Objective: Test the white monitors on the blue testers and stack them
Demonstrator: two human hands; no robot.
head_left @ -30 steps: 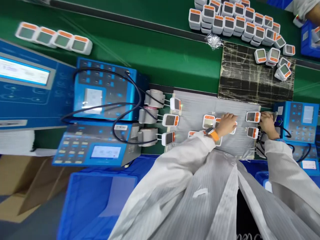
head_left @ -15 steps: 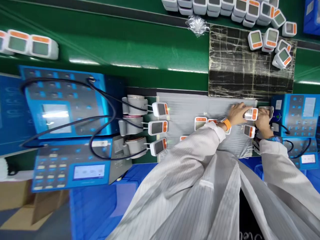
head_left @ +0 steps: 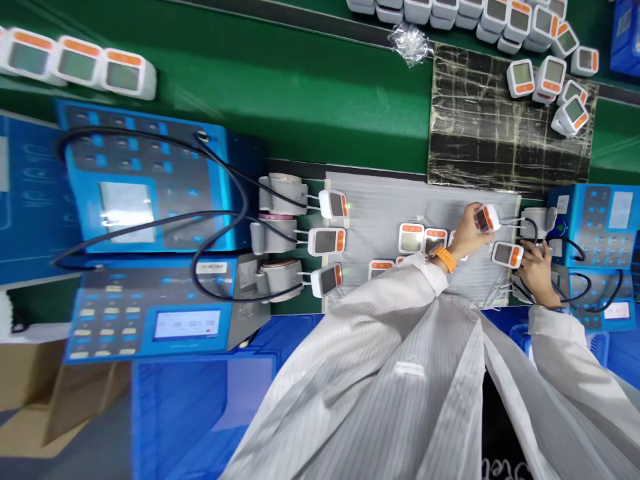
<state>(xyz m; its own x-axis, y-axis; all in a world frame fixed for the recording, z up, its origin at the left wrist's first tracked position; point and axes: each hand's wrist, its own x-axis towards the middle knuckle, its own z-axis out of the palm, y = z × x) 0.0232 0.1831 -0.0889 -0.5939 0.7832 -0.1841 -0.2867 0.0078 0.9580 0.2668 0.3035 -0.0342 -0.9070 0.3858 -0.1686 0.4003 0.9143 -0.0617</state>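
Note:
My left hand (head_left: 467, 230), with an orange watch at the wrist, is closed round a small white-and-orange monitor unit (head_left: 486, 217) lifted off the grey mat (head_left: 380, 207). My right hand (head_left: 534, 270) grips at the tubes beside a second unit (head_left: 507, 254) that lies near a grey cuff (head_left: 535, 223). Several more units (head_left: 411, 238) lie on the mat by my left forearm.
Three cuffs with connected units (head_left: 326, 241) sit left of the mat, wired to blue test consoles (head_left: 150, 180). Another blue console (head_left: 595, 227) stands at the right. Many units (head_left: 545, 77) are piled on the green belt (head_left: 280, 87) beyond. Blue bins (head_left: 190, 413) lie near me.
My left hand has lifted one unit off the mat and tilted it. My right hand has dropped lower, to the tubes by the second unit.

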